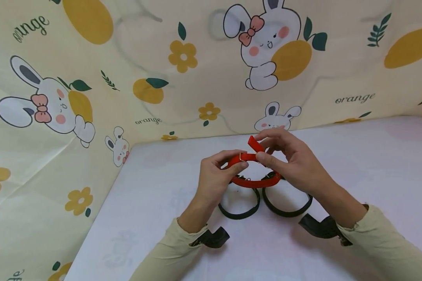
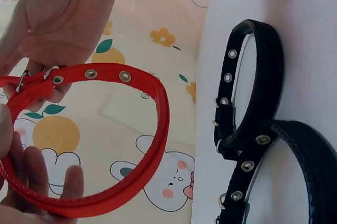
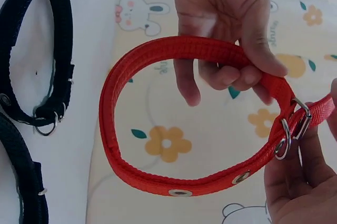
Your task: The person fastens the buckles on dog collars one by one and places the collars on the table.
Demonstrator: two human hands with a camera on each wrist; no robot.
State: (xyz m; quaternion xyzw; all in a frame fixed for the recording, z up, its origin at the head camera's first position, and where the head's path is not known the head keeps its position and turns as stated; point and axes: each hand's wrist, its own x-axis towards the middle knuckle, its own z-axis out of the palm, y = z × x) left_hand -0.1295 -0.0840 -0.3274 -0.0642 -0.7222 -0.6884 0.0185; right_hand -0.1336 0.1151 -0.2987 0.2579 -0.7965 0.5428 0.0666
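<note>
A red buckled collar (image 1: 254,184) with metal eyelets is held up in a loop between both hands, above the table. My left hand (image 1: 212,175) pinches the band beside the metal buckle (image 3: 301,119), thumb on one face and fingers behind. My right hand (image 1: 295,162) holds the collar on the other side of the buckle, close to the strap's free tail (image 1: 256,144). The tail runs through the buckle and sticks up. In the right wrist view a D-ring (image 3: 284,138) hangs beside the buckle.
Two black collars, a left one (image 1: 240,216) and a right one (image 1: 287,214), stand side by side on the white table (image 1: 154,218), just under the red one. A patterned cloth (image 1: 183,93) with rabbits and oranges rises behind and at the left.
</note>
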